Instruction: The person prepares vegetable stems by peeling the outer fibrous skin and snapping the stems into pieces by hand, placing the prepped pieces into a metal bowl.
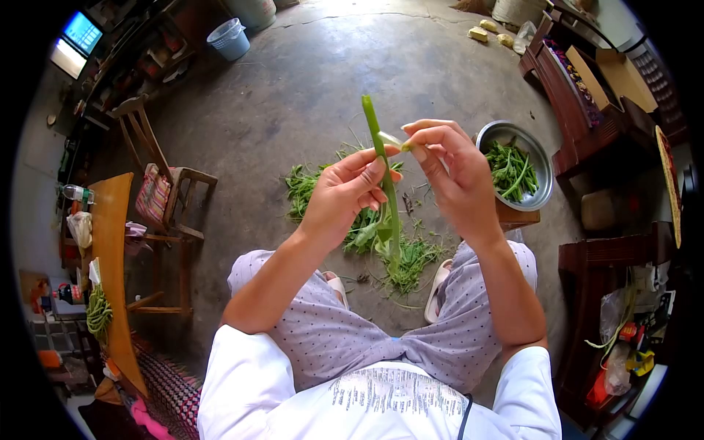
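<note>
My left hand (341, 192) grips a long green plant stem (372, 121) between thumb and fingers, holding it nearly upright in front of me. Small leaves hang from its lower part. Beside it, the thumb and index finger of my right hand (460, 180) are pinched on a thin pale strip of peel (390, 138), which reaches across to the stem. On the floor below lies a loose heap of leafy greens and trimmings (414, 268), partly hidden by my hands. To the right, a metal bowl (546, 165) contains several cut green stems (513, 170).
A wooden stool (519, 215) supports the bowl. A wooden chair (192, 174) and table (116, 242) are on the left, with a light blue bucket (229, 40) farther back. Dark wooden furniture (601, 147) lines the right side. My slippered feet flank the heap.
</note>
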`<state>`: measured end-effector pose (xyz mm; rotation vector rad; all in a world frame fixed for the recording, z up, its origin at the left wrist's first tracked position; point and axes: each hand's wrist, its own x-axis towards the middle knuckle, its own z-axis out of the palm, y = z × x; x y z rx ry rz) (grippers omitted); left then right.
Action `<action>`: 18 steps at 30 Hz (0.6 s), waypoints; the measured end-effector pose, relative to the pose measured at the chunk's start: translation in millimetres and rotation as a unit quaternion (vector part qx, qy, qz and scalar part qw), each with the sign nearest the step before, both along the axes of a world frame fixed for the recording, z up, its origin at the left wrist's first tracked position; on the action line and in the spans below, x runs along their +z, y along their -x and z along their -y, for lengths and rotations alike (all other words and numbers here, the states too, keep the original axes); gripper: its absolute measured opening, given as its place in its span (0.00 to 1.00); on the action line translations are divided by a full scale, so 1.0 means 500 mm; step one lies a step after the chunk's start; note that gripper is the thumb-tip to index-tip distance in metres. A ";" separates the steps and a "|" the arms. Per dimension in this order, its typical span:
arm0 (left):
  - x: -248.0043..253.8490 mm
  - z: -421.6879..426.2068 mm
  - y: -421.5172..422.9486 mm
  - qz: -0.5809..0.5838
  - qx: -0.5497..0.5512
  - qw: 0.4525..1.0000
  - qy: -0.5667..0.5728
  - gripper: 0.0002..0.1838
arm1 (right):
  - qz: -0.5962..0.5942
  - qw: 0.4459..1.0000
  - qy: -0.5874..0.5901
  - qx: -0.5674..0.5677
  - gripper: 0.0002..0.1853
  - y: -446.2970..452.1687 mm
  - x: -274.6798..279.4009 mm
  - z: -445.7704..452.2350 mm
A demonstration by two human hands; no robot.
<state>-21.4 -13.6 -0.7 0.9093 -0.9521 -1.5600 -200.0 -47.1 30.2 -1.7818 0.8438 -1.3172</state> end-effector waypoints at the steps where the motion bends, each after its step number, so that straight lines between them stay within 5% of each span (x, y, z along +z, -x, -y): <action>1: -0.009 0.003 -0.004 -0.082 -0.009 0.995 -0.046 0.17 | -0.049 0.991 0.127 -0.008 0.06 -0.003 0.002 0.000; 5: -0.014 0.015 -0.026 -0.209 -0.057 0.974 -0.068 0.17 | -0.020 0.980 0.179 0.087 0.06 -0.009 -0.010 0.002; 7: -0.003 0.011 -0.028 -0.244 -0.069 0.963 -0.094 0.18 | 0.146 0.966 -0.039 0.211 0.03 -0.009 -0.021 -0.007; 11: -0.004 0.014 -0.046 -0.231 -0.044 0.968 -0.093 0.18 | 0.235 0.935 -0.165 0.208 0.04 -0.002 -0.016 -0.016; 14: -0.014 0.023 -0.077 -0.227 0.008 0.970 -0.086 0.17 | 0.152 0.939 -0.213 0.223 0.04 0.025 -0.025 -0.009; 18: -0.011 0.028 -0.123 -0.186 0.081 0.978 -0.053 0.17 | -0.156 0.908 -0.300 0.248 0.01 0.064 -0.041 -0.009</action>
